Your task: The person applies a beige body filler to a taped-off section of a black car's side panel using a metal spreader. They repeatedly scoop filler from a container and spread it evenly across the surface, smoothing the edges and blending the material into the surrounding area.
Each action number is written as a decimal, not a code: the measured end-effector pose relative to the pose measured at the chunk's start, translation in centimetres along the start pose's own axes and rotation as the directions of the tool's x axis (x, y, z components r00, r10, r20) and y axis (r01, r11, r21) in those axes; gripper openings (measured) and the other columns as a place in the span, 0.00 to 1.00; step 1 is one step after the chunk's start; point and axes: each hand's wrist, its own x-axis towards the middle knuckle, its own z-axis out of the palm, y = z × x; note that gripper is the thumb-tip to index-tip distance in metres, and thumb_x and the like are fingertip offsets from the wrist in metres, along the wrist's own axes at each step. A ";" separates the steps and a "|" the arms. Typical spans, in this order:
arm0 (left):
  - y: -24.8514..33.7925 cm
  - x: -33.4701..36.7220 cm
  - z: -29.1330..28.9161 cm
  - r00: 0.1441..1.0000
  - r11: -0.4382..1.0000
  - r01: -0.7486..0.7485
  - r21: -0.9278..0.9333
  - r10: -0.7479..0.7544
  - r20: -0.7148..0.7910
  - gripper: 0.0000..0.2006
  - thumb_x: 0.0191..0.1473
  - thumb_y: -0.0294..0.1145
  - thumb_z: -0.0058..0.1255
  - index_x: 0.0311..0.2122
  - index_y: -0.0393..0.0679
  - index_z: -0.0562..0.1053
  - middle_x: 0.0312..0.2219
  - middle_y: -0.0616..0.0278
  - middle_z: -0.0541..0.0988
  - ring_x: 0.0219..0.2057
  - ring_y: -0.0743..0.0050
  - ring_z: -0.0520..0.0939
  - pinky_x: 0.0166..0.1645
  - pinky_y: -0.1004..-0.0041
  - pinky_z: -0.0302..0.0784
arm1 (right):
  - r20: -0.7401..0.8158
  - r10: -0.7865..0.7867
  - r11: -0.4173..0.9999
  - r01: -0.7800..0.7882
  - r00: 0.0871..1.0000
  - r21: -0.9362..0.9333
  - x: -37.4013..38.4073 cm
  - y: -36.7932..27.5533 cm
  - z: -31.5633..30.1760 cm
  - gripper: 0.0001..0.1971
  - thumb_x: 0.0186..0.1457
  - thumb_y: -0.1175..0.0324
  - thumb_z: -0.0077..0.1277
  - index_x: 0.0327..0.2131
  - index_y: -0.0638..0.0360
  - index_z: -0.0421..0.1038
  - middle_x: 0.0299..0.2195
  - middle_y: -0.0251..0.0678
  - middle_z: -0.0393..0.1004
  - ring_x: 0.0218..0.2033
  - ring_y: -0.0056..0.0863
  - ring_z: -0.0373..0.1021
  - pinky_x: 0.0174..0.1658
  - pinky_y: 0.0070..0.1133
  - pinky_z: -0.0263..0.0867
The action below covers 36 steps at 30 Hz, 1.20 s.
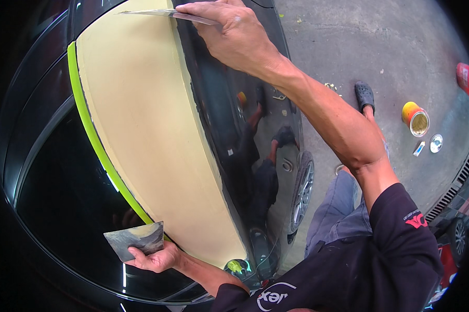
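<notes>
A wide band of pale yellow body filler (135,114) coats the dark car panel from the far end to near my body. My right hand (232,39) reaches to its far end, closed around a thin, flat filler spreader (161,12). The spreader lies across the coated surface near its far edge; I cannot tell whether its whole edge touches. At the near left, my left hand (159,258) grips a square grey mixing plate (135,238) smeared with filler, thumb on top. The plate is held over the dark car window (73,192).
Bright green masking tape (96,145) borders the filler on the window side. Glossy dark bodywork (219,130) and a wheel (301,192) lie to its right. On the concrete floor stand an open filler tin (417,120), a lid (436,143), a small tube (419,148) and a red bucket (467,83).
</notes>
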 end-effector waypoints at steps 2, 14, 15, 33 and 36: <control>0.0 0.0 0.0 1.000 1.000 0.008 -0.004 -0.008 -0.004 0.25 0.59 0.37 0.50 0.58 0.33 0.68 0.55 0.47 0.72 0.57 0.51 0.75 0.63 0.55 0.74 | 0.006 -0.008 1.000 0.008 1.000 -0.005 -0.2 -0.1 0.0 0.19 0.55 0.74 0.51 0.49 0.53 0.82 0.45 0.38 0.84 0.44 0.35 0.72 0.55 0.29 0.66; -0.7 0.5 -0.6 0.991 0.996 -0.086 -0.004 0.085 -0.100 0.25 0.57 0.37 0.53 0.57 0.33 0.69 0.55 0.47 0.72 0.57 0.51 0.75 0.62 0.57 0.74 | 0.133 0.004 1.000 -0.002 0.991 -0.015 -5.8 -3.1 -0.9 0.26 0.47 0.77 0.64 0.53 0.52 0.79 0.50 0.35 0.81 0.45 0.35 0.72 0.54 0.28 0.68; -0.8 0.5 -0.7 0.991 0.996 -0.092 0.000 0.092 -0.100 0.25 0.57 0.37 0.53 0.56 0.33 0.69 0.55 0.47 0.73 0.57 0.51 0.75 0.62 0.57 0.74 | 0.141 0.004 1.000 -0.003 0.990 -0.011 -6.3 -3.3 -0.9 0.27 0.46 0.76 0.66 0.54 0.51 0.79 0.51 0.35 0.81 0.44 0.34 0.71 0.53 0.28 0.68; -1.7 1.3 -2.7 0.997 0.994 -0.069 -0.086 0.073 0.037 0.21 0.60 0.36 0.52 0.53 0.31 0.72 0.54 0.44 0.72 0.57 0.51 0.75 0.61 0.52 0.77 | 0.275 0.088 0.993 -0.106 0.957 0.050 -12.2 -7.1 -2.7 0.28 0.46 0.67 0.70 0.54 0.52 0.78 0.52 0.38 0.78 0.44 0.37 0.70 0.52 0.30 0.68; -1.0 0.9 -1.4 0.998 0.996 -0.058 -0.068 0.059 0.011 0.23 0.59 0.36 0.53 0.55 0.31 0.70 0.54 0.45 0.72 0.57 0.52 0.76 0.61 0.55 0.77 | 0.301 0.088 0.993 -0.107 0.950 0.047 -12.9 -7.8 -3.3 0.29 0.45 0.67 0.70 0.54 0.53 0.78 0.52 0.38 0.78 0.44 0.37 0.70 0.52 0.31 0.68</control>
